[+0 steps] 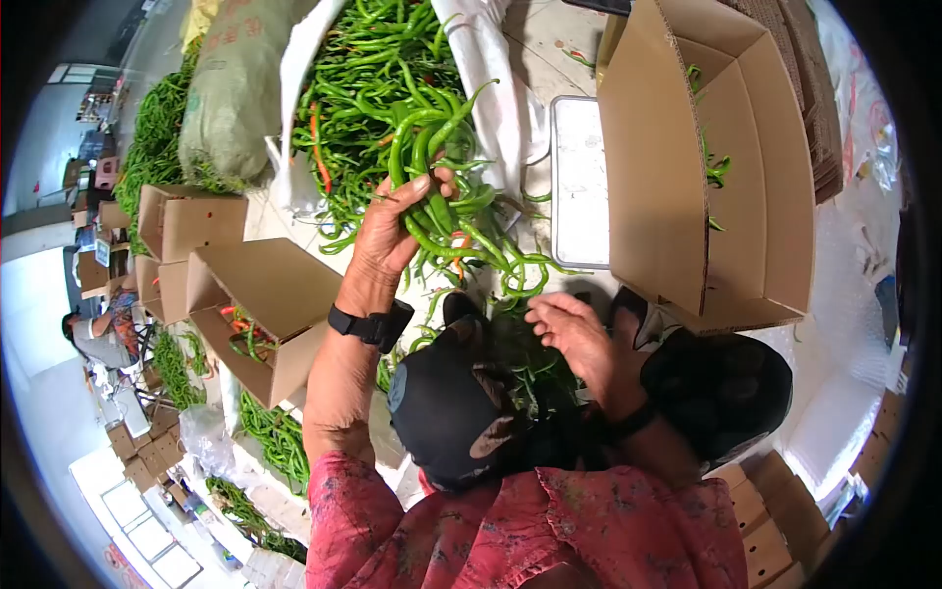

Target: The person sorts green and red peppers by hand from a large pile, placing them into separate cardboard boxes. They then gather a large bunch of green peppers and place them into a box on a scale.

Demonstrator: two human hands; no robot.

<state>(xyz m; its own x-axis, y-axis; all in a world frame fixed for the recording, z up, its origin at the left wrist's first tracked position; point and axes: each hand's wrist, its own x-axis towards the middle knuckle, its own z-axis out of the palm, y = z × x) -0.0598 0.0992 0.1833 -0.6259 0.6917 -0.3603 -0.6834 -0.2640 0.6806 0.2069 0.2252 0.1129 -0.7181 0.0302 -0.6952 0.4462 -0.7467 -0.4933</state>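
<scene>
Several long green chili peppers (424, 147) are bunched in my left hand (391, 228), whose thumb and fingers close around them. The bunch is over the front of a big heap of green chili peppers (363, 59) in an opened white sack (294, 74). A few red peppers (319, 147) lie among the green ones. My right hand (579, 339) is lower and to the right, its fingers loosely bent and slightly apart, with nothing visible in them. Loose green peppers (525, 280) lie just beyond its fingertips, on the floor between the two hands.
A tall open cardboard box (653, 157) with some green peppers inside stands at right, beside a white flat tray-like surface (581, 187). At left are a smaller carton (280, 294) holding red and green peppers, a full woven sack (235, 88) and a seated person (103, 339).
</scene>
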